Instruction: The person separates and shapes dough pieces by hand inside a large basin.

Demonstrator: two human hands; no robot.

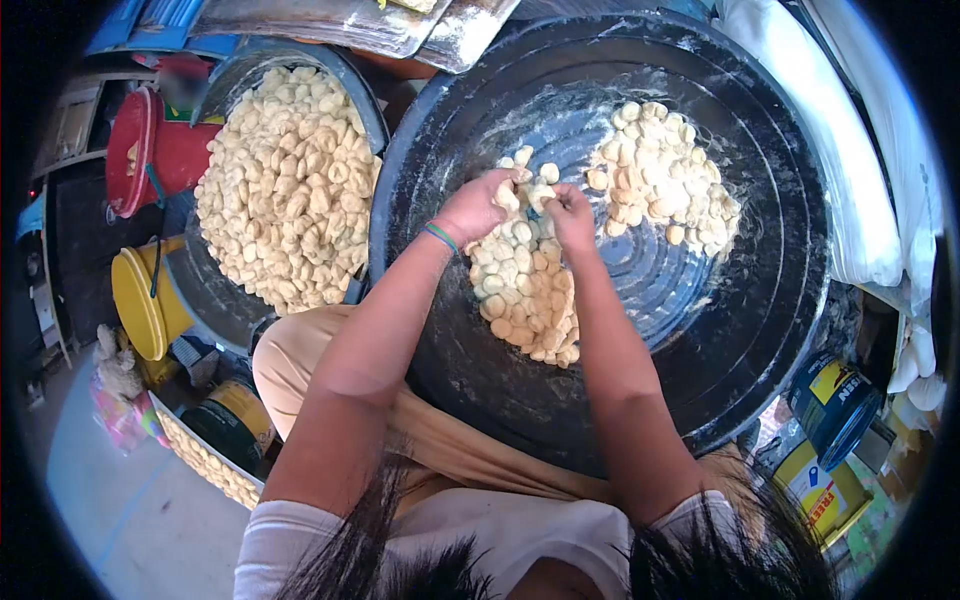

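Over a big round black basin (740, 370), my left hand (474, 208) has its fingers closed on a pale dough piece (507, 196). Just to its right, my right hand (571, 216) pinches another small dough piece (541, 194). Beneath and between both hands lies a pile of floury, rounded dough pieces (520, 285) on the left side of the basin. A second pile of dough pieces (665, 180) rests in the basin's upper right. White flour streaks the ridged bottom. My fingertips partly hide what they hold.
Left of the basin, a dark tub (372, 110) is heaped with similar pieces. Red (125, 150) and yellow (140, 300) buckets stand farther left. Metal trays (330, 25) lie above. White plastic-wrapped stacks (840, 130) and labelled containers (832, 405) line the right.
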